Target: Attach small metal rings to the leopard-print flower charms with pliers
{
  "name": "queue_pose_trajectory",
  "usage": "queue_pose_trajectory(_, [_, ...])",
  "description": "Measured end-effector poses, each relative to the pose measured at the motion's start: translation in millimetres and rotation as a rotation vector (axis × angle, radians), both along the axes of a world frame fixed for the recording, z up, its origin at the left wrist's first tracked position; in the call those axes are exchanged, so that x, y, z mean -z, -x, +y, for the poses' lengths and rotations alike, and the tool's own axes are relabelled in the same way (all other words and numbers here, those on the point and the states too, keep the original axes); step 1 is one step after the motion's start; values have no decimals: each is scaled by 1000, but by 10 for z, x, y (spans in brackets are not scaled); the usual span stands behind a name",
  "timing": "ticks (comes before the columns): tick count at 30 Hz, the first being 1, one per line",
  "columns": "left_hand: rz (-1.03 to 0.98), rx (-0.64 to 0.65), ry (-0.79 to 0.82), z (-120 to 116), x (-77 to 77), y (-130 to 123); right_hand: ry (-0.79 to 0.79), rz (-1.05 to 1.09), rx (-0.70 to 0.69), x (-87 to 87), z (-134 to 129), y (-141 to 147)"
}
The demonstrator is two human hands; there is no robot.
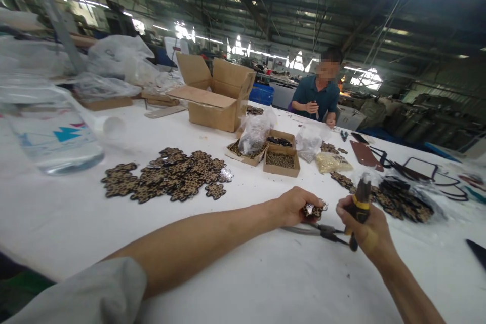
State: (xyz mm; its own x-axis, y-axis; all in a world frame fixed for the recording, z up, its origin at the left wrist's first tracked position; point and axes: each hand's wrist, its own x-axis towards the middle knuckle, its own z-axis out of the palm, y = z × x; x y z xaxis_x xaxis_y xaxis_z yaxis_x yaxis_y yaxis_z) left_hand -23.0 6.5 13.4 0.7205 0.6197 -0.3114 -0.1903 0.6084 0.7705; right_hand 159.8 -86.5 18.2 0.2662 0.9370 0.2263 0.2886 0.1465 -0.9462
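Note:
My left hand (295, 206) is closed on a small leopard-print piece (313, 209) that has a shiny patch on it and a small ring at its edge. To the right, my right hand (374, 235) grips dark pliers (361, 203) with yellow bands, their jaws pointing up. Jaws and leopard-print piece are apart. A second pair of pliers (322, 230) with grey and dark parts lies on the white table between my hands. Left of my hands spreads a pile of leopard-print pieces (178, 174); more such pieces (410, 205) lie to the right.
Small boxes of metal parts (281, 167) stand beyond my hands, with plastic bags (309, 140) around them. An open cardboard box (212, 114) is farther back. At left stands a large water bottle (53, 131). A person (318, 96) sits across the table (243, 278).

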Motion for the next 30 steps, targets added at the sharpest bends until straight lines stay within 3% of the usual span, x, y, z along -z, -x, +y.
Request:
queue_pose_trajectory(3, [16, 22, -33, -34, 39, -39, -3, -147, -41, -28, -29, 28])
queue_pose_trajectory(15, [33, 75, -31, -35, 108, -75, -48, -215, -101, -63, -87, 133])
queue_pose_trajectory(22, [-18, 153, 95, -45, 76, -52, -95, -110, -68, -28, -74, 181])
queue_pose_trajectory(26, [-26, 134, 131, -67, 56, -39, -138, -33, 13, 59, -35, 240])
queue_pose_trajectory(30, [-47, 88, 107, -79, 29, -39, -82, 28, 46, 78, -17, 246])
